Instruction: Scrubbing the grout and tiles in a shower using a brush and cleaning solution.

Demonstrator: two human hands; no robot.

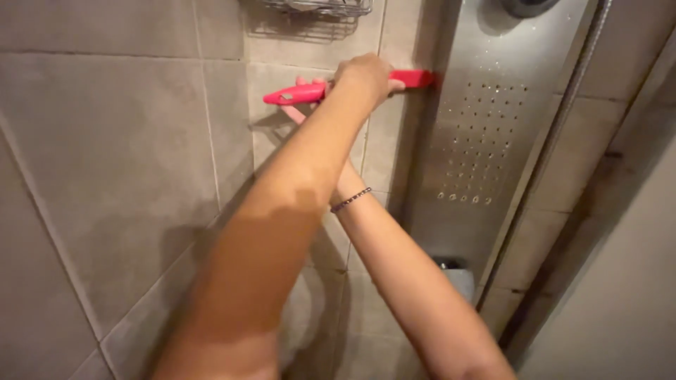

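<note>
The left hand (362, 76) is closed over the middle of a red squeegee (348, 87), knuckles toward the camera, and holds it level against the tiled wall (127, 141). The arms cross: the left forearm runs up from the lower left and lies over the right forearm, which comes in from the lower right and wears a beaded bracelet (351, 200) at the wrist. The right hand (301, 105) is mostly hidden behind the left arm; only pale fingertips show just under and behind the squeegee's left end, so it seems to touch the tool there, though I cannot tell whether it grips it or merely rests on it. The squeegee's right end touches the edge of a steel shower panel (493, 105), which has rows of small spray holes and stands upright in the corner. A metal hose (563, 112) hangs along the panel's right side. A wire basket (317, 8) is fixed to the wall right above the hands. The grey tiles look wet in patches.
</note>
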